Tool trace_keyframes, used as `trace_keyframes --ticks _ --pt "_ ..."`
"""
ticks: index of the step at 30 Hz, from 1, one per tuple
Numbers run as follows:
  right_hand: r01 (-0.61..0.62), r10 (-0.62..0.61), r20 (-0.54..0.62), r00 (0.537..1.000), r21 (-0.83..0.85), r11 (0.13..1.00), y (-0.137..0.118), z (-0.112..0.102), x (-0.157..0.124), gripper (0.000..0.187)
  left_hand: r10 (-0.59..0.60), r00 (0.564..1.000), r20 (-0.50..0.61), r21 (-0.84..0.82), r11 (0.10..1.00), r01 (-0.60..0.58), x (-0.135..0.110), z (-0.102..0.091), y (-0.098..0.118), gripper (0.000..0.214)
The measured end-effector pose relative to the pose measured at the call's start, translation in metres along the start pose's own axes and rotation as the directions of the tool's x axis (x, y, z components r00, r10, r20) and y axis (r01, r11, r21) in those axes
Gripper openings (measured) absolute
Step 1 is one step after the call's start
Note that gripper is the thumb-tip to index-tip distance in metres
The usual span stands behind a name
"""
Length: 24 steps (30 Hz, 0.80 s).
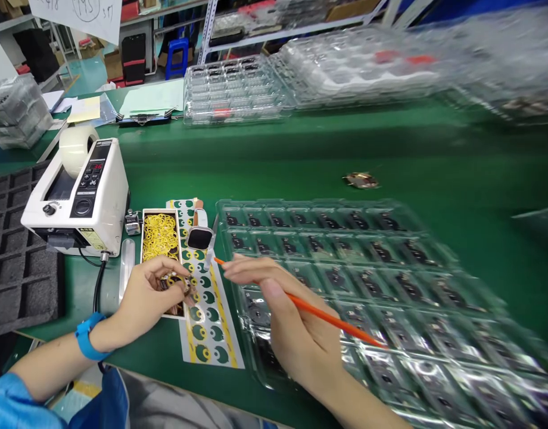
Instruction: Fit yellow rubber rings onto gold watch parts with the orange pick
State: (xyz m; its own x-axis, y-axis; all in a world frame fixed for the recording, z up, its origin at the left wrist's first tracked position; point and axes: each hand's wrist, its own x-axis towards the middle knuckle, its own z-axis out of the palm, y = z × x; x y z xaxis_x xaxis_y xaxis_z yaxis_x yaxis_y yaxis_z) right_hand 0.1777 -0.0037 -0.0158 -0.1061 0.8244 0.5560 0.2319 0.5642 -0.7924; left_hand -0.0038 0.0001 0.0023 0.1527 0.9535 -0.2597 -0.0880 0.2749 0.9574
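My left hand is closed in a pinch over the lower end of a small white box. Something tiny at its fingertips is too small to name. Yellow rings fill the box's upper part, and brownish small parts lie lower down, partly behind my fingers. A thin orange stick is gripped in my right hand, its tip pointing left. Beneath that tip runs a sticker sheet with green and yellow round cut-outs. On the sheet's upper part rests a smartwatch.
A clear compartment tray of dark small parts spreads under and beyond my right hand. At left stand a white tape dispenser and a black foam tray. A metallic piece lies farther back. Clear trays line the back.
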Motion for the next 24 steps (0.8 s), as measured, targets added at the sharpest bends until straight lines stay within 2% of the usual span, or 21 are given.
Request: trace_keyframes --ticks 4,7,13,20,24 --pt "0.146 -0.132 0.083 0.988 -0.196 0.970 -0.006 0.010 -0.004 0.018 0.030 0.999 -0.018 0.038 0.999 -0.029 -0.001 0.003 -0.001 0.012" --pt "0.203 -0.175 0.111 0.978 -0.339 0.919 -0.006 0.020 -0.007 0.009 0.102 0.994 -0.035 0.104 0.990 -0.098 -0.003 0.006 -0.005 0.020" --pt "0.172 -0.160 0.064 0.985 -0.409 0.896 -0.001 0.028 -0.007 0.008 0.245 0.969 0.036 0.334 0.911 -0.243 -0.011 0.009 -0.016 0.037" --pt "0.070 -0.049 0.061 0.997 -0.403 0.913 -0.003 0.031 -0.004 0.012 0.318 0.937 0.146 0.362 0.864 -0.350 -0.012 0.004 -0.021 0.045" --pt "0.008 0.009 0.059 0.998 -0.281 0.960 -0.002 0.032 0.001 0.015 0.309 0.935 0.172 0.377 0.857 -0.352 -0.010 0.002 -0.023 0.044"
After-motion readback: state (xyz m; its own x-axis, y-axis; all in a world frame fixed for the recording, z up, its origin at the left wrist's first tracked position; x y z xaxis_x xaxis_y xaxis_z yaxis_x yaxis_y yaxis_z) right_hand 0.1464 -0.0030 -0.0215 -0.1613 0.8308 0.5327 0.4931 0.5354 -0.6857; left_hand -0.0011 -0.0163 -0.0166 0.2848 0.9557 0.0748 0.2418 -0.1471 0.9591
